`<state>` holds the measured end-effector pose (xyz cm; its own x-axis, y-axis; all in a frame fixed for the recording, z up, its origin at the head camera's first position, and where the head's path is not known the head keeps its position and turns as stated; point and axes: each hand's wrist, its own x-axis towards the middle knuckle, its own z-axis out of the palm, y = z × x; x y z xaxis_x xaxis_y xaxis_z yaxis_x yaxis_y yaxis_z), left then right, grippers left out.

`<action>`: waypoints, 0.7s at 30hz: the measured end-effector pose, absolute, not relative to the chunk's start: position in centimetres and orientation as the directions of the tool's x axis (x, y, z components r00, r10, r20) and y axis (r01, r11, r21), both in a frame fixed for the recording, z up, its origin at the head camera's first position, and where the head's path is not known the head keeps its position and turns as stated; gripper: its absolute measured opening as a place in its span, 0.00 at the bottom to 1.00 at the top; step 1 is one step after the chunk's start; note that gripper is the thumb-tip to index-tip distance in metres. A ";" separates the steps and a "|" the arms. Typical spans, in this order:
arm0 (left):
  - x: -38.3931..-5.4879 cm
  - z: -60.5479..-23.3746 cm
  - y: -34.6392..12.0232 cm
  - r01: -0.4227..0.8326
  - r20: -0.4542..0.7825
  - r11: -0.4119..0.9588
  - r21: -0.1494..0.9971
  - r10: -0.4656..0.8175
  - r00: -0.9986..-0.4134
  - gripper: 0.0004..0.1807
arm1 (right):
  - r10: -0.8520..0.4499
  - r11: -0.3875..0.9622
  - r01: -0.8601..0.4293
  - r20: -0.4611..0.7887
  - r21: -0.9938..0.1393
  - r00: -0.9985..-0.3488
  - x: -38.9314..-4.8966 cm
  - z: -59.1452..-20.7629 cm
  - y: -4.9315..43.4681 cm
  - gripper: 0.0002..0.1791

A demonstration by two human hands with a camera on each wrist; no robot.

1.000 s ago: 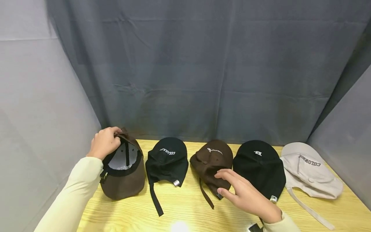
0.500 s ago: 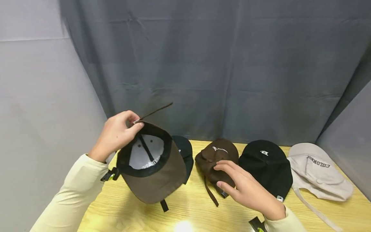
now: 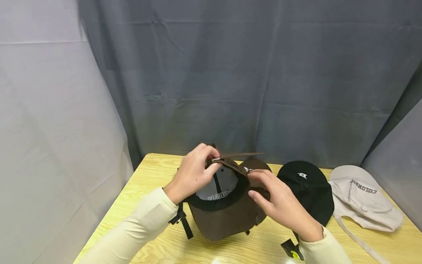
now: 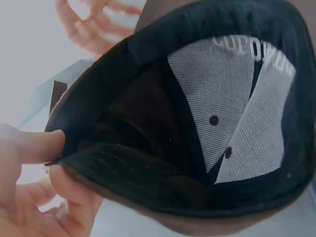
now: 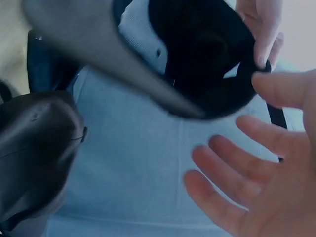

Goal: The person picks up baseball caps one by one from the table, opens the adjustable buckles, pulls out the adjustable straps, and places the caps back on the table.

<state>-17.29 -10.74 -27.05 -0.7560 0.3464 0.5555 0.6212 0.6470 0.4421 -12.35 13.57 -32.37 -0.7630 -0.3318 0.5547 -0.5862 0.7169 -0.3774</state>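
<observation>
A brown baseball cap (image 3: 224, 220) is held up over the table, its inside facing me and its brim pointing down. My left hand (image 3: 194, 170) pinches the back edge near the metal buckle, and a loose brown strap (image 3: 244, 154) sticks out to the right. In the left wrist view, thumb and finger grip the cap's edge, with a pale mesh lining (image 4: 212, 94) and reversed lettering inside. My right hand (image 3: 280, 201) is at the cap's right side, fingers spread and loosely bent in the right wrist view, fingertips close to the rim.
Behind the held cap, a second brown cap (image 3: 255, 163) is partly hidden. A black cap (image 3: 304, 190) and a beige cap (image 3: 364, 200) lie to the right on the wooden table (image 3: 138, 190). Another black cap's strap (image 3: 187, 227) shows below. A grey curtain (image 3: 211, 73) hangs behind.
My left hand has lifted the brown cap from the table's left end and carried it right, in front of the black and second brown caps. My right hand stays nearly in place, now beside it.
</observation>
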 end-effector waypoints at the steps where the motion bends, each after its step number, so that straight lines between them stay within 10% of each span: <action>1: -17.4 -27.2 -10.3 0.633 0.564 0.643 0.431 0.355 -0.745 0.03 | -0.310 0.721 -0.580 0.572 -0.379 -0.759 -12.5 -32.3 13.5 0.21; 14: -17.3 -28.2 -7.0 0.614 0.366 0.553 0.563 0.500 -0.785 0.09 | -0.211 0.688 -0.681 0.829 -0.250 -0.517 -15.6 -32.3 12.2 0.13; 21: -17.6 -27.8 -6.7 0.601 0.288 0.537 0.593 0.555 -0.780 0.14 | -0.185 0.690 -0.682 0.852 -0.243 -0.491 -16.0 -32.5 12.6 0.11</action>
